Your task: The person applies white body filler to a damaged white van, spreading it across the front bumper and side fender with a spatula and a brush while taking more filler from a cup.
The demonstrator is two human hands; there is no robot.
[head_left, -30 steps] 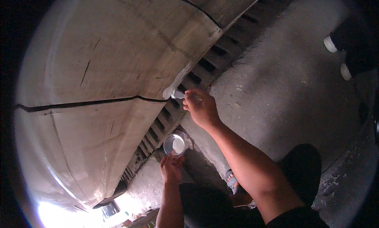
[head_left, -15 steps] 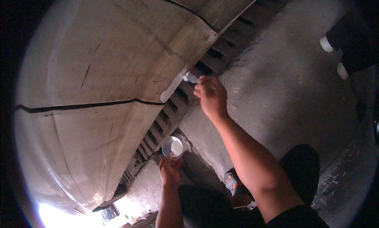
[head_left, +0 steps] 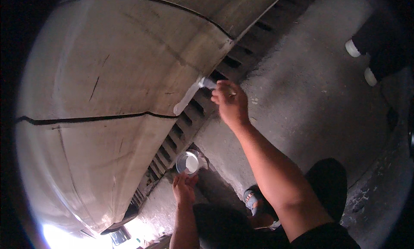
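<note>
A paintbrush is pinched in the closed fingers of my right hand. Its pale bristles touch the lower edge of a dusty, light-coloured car body panel. From the bristles a wet white strip runs along that edge down to the dark seam between two panels. Lower down, my left hand grips a clear round cup with white paint in it, the mouth facing up. The cup is apart from the panel.
A slotted drain grate runs beneath the panel edge, beside a grey concrete floor. My sandalled foot is below my right forearm. Another person's white-toed shoes stand at the upper right. Bright light enters at lower left.
The brush has slid slightly up along the panel edge, and the white strip looks a little longer. The view has shifted a bit; the cup is still held.
</note>
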